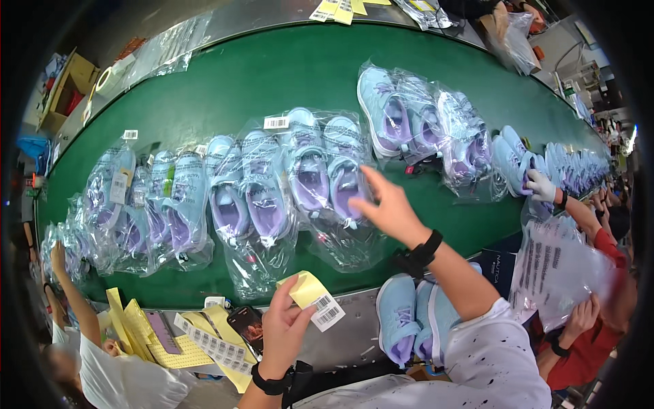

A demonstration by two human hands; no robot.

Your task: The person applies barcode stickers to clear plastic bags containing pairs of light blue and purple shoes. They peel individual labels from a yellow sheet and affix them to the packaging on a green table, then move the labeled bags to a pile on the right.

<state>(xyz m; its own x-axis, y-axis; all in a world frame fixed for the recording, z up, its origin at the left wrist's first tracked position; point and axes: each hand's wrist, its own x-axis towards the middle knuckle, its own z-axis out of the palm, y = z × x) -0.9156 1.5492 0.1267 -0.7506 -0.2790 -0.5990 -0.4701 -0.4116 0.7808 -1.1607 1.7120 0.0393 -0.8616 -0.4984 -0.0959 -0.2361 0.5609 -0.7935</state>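
Note:
My left hand [284, 328], near the front edge, pinches a yellow backing sheet with barcode stickers [320, 303]. Thumb and fingers spread, my right hand [394, 210] is at the right side of a pair of light blue shoes with lilac insides in a clear plastic bag [310, 178]. Whether its fingertips touch the bag I cannot tell. A white barcode sticker [276, 123] is at the top of that bag. Just left of it lies another bagged pair [246, 194], toes away from me.
More bagged shoes [178, 198] line the green belt [272, 68]. Loose blue shoes [397, 317] stand by my right forearm. Sticker sheets [218, 341] and a phone [246, 326] lie left of my left hand. Co-workers reach in from left and right; a gloved hand [541, 185] touches shoes.

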